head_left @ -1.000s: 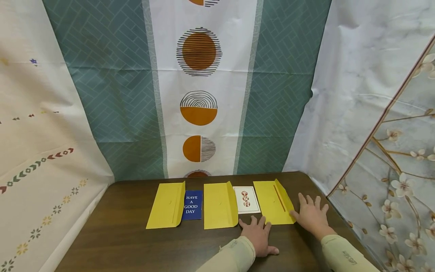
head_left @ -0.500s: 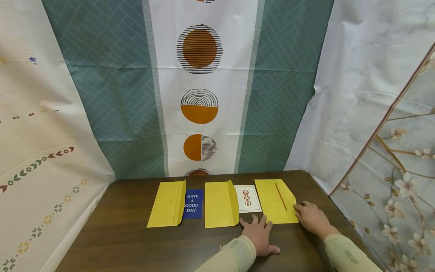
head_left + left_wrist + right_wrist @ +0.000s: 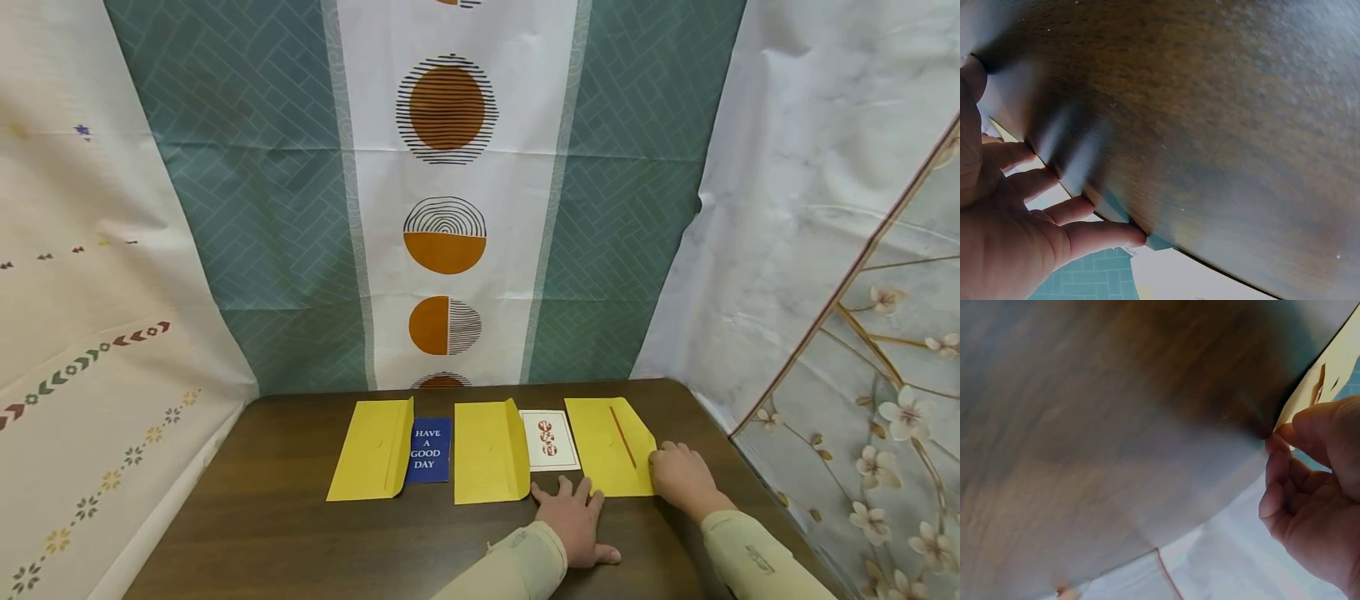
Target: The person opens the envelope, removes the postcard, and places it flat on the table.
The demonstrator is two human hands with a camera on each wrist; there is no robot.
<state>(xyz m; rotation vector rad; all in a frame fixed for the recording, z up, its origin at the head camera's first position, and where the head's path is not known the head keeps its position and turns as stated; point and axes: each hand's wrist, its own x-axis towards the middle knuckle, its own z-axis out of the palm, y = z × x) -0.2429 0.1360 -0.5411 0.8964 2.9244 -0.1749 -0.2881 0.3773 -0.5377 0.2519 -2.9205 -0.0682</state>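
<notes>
Where the thumb and index finger of the right hand (image 3: pixel 681 478) come together, they pinch the near part of the slanting edge of the rightmost yellow envelope (image 3: pixel 598 450). It is plain bright yellow in the head view and paler in the right wrist view, lies broad side up, and has a cut-off corner on its far side and a thin reddish-brown stripe running aslant close to the pinched edge. Most of the envelope lies to the left of the right hand, reaching away from the person past the fingertips; the other fingers of that hand are curled in beside the grip. To the envelope's near left, the left hand (image 3: pixel 570 525) rests palm down with its fingers spread wide on the brown table (image 3: pixel 300 550), its thumb pointing toward the right hand. One or two of its fingertips are at the envelope's near left corner; whether they touch it cannot be told. Just beyond the left hand's fingers lies a white card (image 3: pixel 564 454) with a thin dark border and a column of reddish-brown characters. Ahead and to the left of that hand is the middle yellow envelope (image 3: pixel 483 458), its flap raised; farther left come a blue card (image 3: pixel 430 468) reading HAVE A GOOD DAY and the leftmost yellow envelope (image 3: pixel 369 454). Past all of these, a green and white cloth (image 3: pixel 262 217) with orange circles hangs beyond the table, and a blossom-patterned cloth (image 3: pixel 862 367) hangs to the right of the right hand.
</notes>
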